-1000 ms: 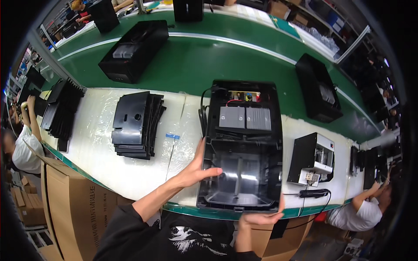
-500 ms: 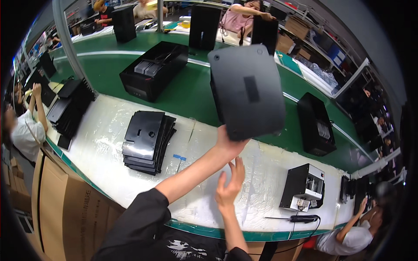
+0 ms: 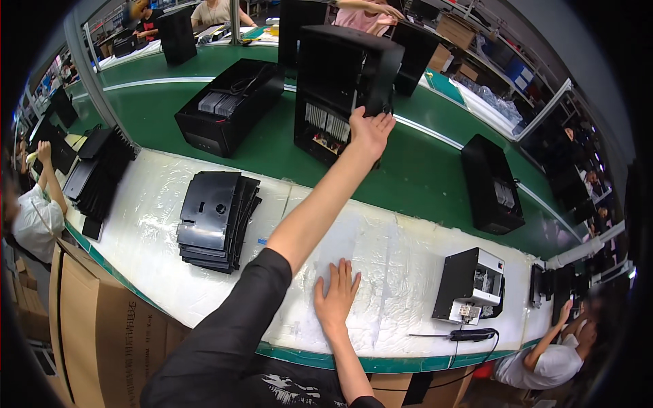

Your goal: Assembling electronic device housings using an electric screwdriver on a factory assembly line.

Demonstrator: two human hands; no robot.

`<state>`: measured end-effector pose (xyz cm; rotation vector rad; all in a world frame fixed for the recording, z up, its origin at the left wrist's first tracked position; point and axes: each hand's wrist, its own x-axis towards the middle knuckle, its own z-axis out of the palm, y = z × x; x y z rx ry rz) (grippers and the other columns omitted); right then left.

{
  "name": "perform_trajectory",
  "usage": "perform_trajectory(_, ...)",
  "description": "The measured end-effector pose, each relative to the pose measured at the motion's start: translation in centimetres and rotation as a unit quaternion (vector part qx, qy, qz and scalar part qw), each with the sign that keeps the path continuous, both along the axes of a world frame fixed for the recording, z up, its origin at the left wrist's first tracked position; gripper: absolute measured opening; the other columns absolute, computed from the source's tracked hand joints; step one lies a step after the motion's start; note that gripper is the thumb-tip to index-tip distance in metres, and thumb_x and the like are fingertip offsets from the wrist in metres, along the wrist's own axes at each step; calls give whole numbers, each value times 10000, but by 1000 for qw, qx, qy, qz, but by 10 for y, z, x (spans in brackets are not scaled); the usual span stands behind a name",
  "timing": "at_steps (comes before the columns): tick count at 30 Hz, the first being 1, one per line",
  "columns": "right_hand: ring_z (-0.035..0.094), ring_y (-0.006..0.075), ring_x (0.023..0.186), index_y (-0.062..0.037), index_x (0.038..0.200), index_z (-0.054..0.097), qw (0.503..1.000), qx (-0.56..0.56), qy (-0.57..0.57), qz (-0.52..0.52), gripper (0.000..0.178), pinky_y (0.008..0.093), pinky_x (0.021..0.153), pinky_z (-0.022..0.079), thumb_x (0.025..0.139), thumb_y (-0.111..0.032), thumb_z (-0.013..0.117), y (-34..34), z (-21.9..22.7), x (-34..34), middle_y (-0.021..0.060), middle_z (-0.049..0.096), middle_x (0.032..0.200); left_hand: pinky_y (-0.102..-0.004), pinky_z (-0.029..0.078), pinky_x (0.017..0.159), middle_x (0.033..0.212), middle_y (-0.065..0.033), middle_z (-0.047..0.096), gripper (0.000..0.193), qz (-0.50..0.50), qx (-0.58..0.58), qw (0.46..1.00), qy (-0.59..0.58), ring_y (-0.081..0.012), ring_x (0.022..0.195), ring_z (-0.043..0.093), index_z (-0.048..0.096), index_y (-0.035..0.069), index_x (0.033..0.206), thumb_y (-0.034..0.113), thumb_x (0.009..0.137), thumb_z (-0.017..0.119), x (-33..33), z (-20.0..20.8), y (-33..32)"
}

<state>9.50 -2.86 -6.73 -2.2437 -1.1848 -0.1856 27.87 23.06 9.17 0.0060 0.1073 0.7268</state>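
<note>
A tall black computer-style case (image 3: 325,81) stands upright over the green conveyor belt, its lower part open to show light fins and small parts inside. At its lower right edge is my left hand (image 3: 371,134), arm stretched far forward, fingers extended and palm partly showing. That hand touches or nearly touches the case; the exact contact is unclear. My right hand (image 3: 336,298) lies flat on the film-covered white worktable (image 3: 401,272), fingers spread, holding nothing. Left of the hands sits a stack of black panels (image 3: 212,217).
Another black case (image 3: 231,105) lies on the belt at left, and one (image 3: 491,183) at right. A black-and-white device (image 3: 471,285) stands on the table beside a corded electric screwdriver (image 3: 473,334). A cardboard box (image 3: 112,326) is at lower left. Co-workers surround the line.
My left hand has moved forward and the case has turned from its underside to upright, farther away over the belt. My right hand has dropped from mid-air onto the tabletop.
</note>
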Motion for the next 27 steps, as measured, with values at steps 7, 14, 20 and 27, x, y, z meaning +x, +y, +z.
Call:
perform_trajectory(7,361,334,1298,35,1136,552,1000,8,1,-8,372,520,1102,151,816,-155,562,-2,2,4,214,464,1318,-414,367,1052,1404,-234,327,646,-52,-109,990,73,-339,1276,394,211,-122,1355,316,912,379,-8,1,-32)
perform_trajectory(14,365,335,1294,35,1134,556,1000,11,6,3,371,521,1101,156,813,-152,567,0,1,-2,218,467,1312,-395,420,998,1289,-187,491,501,-79,74,994,23,-291,1173,505,386,-37,1293,230,874,454,-42,-51,-44)
perform_trajectory(20,373,324,1287,39,1166,527,1000,-1,9,-7,409,507,1098,172,806,-147,585,0,2,2,214,481,1289,-343,430,947,1206,-132,549,409,-260,122,944,163,-220,1059,546,463,-21,1237,160,871,446,-153,-133,-90)
perform_trajectory(27,548,274,1067,-4,1052,552,966,133,203,-92,262,400,920,402,836,-143,601,14,25,37,172,592,1077,-440,390,988,1177,-192,547,430,-260,211,933,130,-284,1145,499,448,-16,1239,171,852,465,-198,-148,-103)
